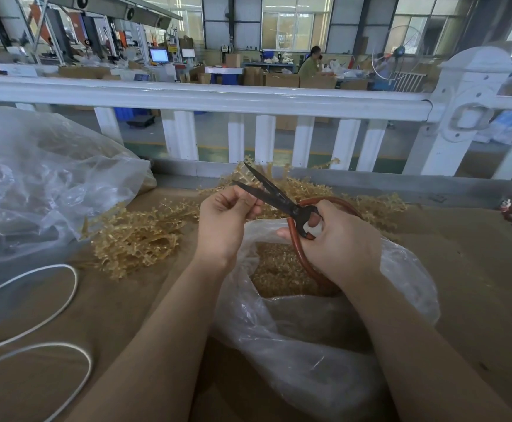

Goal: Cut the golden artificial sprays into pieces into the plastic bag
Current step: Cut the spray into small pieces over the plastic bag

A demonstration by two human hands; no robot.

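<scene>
2 clear plastic bags sit on the brown cardboard-covered table (477, 269): the large crumpled bag (44, 190) at 9 o'clock, cut off by the left edge, with golden stems only dimly visible through its film, and the open plastic bag (309, 324) at 6 o'clock, directly under the hands, its mouth showing a heap of cut golden pieces (276, 269). A white railing (218, 97) crosses at 12 o'clock; the workshop behind it is blurred. Uncut golden artificial sprays (136, 239) lie in a loose pile from 9 o'clock round to 1 o'clock, just beyond the open bag, partly hidden by both hands. A white cable (66, 296) loops at 8 o'clock and runs out of view. The scissors (271, 193), dark blades parted and pointing toward 11 o'clock, have red-brown loop handles, the lower loop dipping into the bag mouth. The right hand (337, 239) grips those handles, fingers curled through them. The left hand (224, 220) pinches something thin at the blades' crotch; the piece itself is too small to make out.
</scene>
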